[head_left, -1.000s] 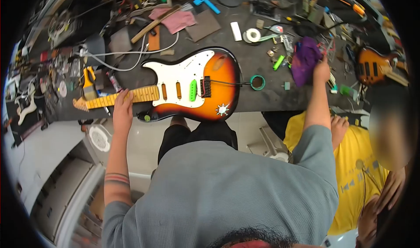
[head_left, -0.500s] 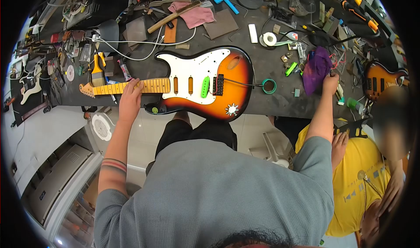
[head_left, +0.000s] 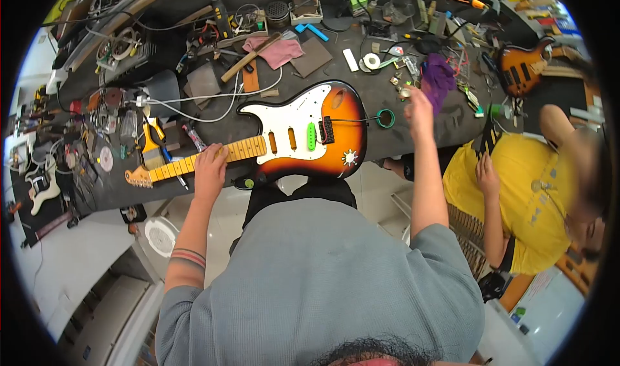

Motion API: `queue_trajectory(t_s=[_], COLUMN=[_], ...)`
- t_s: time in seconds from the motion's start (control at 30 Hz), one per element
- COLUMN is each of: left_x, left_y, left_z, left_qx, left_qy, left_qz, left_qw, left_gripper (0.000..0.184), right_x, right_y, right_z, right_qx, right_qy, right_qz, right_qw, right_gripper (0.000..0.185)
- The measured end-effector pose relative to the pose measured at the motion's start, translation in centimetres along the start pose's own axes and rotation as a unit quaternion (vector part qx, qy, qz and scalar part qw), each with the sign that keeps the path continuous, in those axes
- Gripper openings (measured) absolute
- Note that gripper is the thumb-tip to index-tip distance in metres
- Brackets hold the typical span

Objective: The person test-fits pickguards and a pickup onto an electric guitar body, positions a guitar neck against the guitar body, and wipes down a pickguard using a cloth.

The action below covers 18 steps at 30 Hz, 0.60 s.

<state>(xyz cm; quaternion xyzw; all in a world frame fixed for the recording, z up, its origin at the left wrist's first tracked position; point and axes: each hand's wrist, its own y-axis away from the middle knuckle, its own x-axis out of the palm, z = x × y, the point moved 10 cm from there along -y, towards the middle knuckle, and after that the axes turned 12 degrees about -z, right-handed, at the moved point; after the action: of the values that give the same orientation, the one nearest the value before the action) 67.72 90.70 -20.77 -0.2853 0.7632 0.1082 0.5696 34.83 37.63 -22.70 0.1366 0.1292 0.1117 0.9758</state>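
Observation:
A sunburst electric guitar (head_left: pixel 342 132) with a white pickguard and one green pickup (head_left: pixel 311 136) lies face up along the bench's near edge. My left hand (head_left: pixel 211 167) is closed over its maple neck (head_left: pixel 244 149). My right hand (head_left: pixel 418 111) is over the bench to the right of the body, its fingers drawn together near small metal parts; what they hold is too small to make out. Just beyond it lies a crumpled purple cloth (head_left: pixel 439 82). A black cable runs from the bridge to a teal ring (head_left: pixel 385 118).
A co-worker in a yellow shirt (head_left: pixel 516 191) sits at the right, near a second sunburst guitar (head_left: pixel 523 69). A pink cloth (head_left: pixel 278 51), a wooden-handled brush (head_left: pixel 252 57), a white tape roll (head_left: pixel 371 61) and a yellow-handled brush (head_left: pixel 152 153) lie on the bench (head_left: pixel 303 75).
My right hand has left the purple cloth and moved left to the small parts. My left hand remains on the neck. The view has shifted, and the co-worker's arms have moved.

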Motion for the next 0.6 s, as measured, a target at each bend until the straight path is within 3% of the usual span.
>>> queue_trajectory(t_s=[0.07, 0.13, 0.2, 0.27, 0.43, 0.6], left_x=[0.1, 0.0, -0.3, -0.3, -0.7, -1.0], left_y=[0.1, 0.0, -0.1, 0.1, 0.0, -0.1], left_z=[0.6, 0.8, 1.0, 1.2, 1.3, 1.2], left_qx=[0.012, 0.026, 0.034, 0.04, 0.045, 0.053], left_qy=[0.017, 0.03, 0.048, 0.057, 0.062, 0.066], left_qz=[0.005, 0.007, 0.002, -0.006, -0.007, -0.015], left_qw=[1.0, 0.999, 0.998, 0.998, 0.997, 0.996], left_gripper=[0.051, 0.051, 0.05, 0.05, 0.05, 0.05], right_x=[3.7, 7.8, 11.9, 15.6, 20.5, 21.3], right_y=[3.1, 6.0, 9.1, 11.9, 16.0, 17.2], right_z=[-0.8, 0.5, 0.5, 1.2, 1.4, 1.5], right_qx=[-0.005, -0.154, -0.181, -0.283, -0.349, -0.355], right_qy=[0.029, 0.123, 0.201, 0.272, 0.335, 0.384], right_qz=[0.023, 0.033, 0.064, 0.083, 0.147, 0.197], right_qw=[0.999, 0.98, 0.961, 0.916, 0.863, 0.83], right_gripper=[0.027, 0.031, 0.034, 0.032, 0.024, 0.023])
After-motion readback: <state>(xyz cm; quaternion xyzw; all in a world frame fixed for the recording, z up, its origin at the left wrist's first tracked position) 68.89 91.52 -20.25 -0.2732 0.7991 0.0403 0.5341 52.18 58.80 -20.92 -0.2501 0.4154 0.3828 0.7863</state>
